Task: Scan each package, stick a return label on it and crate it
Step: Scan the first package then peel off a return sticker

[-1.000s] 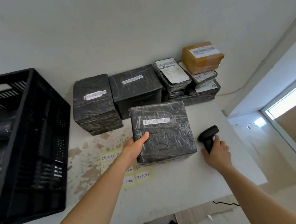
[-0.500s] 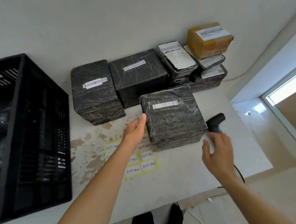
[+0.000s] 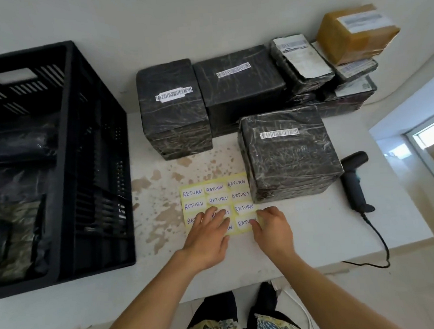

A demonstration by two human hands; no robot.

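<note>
both hands have left scanner and package and moved onto the label sheet [image 3: 217, 205]. left hand [image 3: 207, 238] lies flat, fingers spread, pinning the sheet; right hand [image 3: 271, 228] picks at a return label at the sheet's near right corner. scanner [image 3: 354, 180] lies on the table [image 3: 318, 234], just right of the package [image 3: 287, 151]. judgement: scan done, labelling begun; crate [image 3: 56, 155] waits at left.

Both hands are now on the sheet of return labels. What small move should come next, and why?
Probably peel one label: the left hand lies flat on the label sheet, the right hand is at its corner, and the nearest package shows only a barcode, no return label.
</note>
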